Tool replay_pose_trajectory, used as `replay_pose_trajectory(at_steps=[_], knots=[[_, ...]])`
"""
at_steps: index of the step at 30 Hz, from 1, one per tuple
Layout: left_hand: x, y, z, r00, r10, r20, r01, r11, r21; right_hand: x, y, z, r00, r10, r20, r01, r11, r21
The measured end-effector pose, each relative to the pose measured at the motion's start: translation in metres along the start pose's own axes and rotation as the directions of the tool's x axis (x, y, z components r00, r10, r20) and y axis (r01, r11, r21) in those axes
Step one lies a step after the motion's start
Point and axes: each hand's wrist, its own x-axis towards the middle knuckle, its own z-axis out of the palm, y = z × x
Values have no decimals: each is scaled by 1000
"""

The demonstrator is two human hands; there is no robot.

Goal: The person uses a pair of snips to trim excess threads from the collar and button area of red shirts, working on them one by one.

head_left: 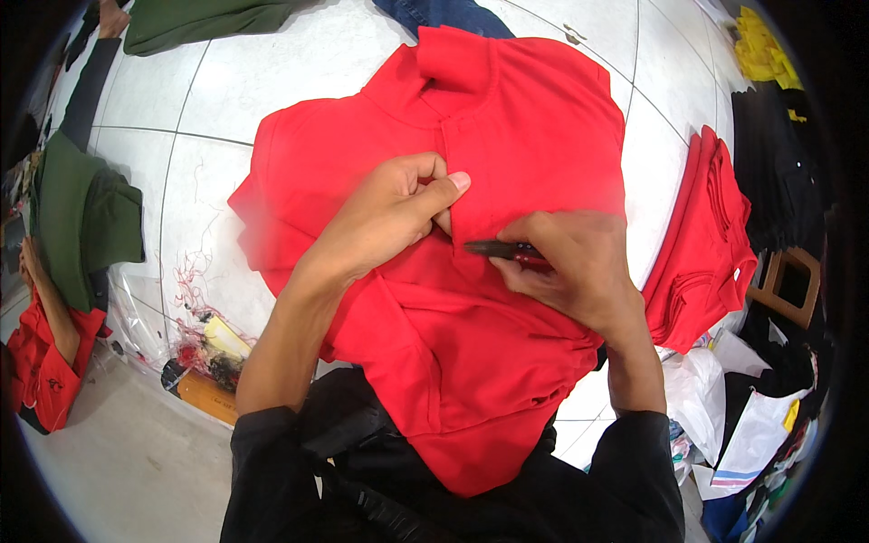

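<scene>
A red collared shirt (534,136) lies spread over my lap, its collar at the far end. My left hand (389,213) pinches the edge of the front placket between thumb and fingers. In my right hand (570,267) is a small dark tool that looks like thread snips (493,248). Its black tip points left, near the lower end of the placket, and red shows on the part within my fingers. My palm hides the rest of it.
Folded red shirts (701,262) are stacked at the right, beside black garments (769,163) and a cardboard frame (786,285). White plastic bags (697,389) lie below them. Thread scraps (195,348) litter the floor at left. Another person handles red cloth (54,362) at far left.
</scene>
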Motion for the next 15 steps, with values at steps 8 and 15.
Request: replay_pose_trajectory(at_steps=[8, 15], knots=[[0, 2, -3, 995, 68, -67, -66, 997, 38, -2, -11, 5, 910, 352, -220, -273, 906, 324], [4, 12, -5, 947, 292, -131, -313, 932, -185, 33, -28, 61, 883, 398, -250, -445, 880, -169]])
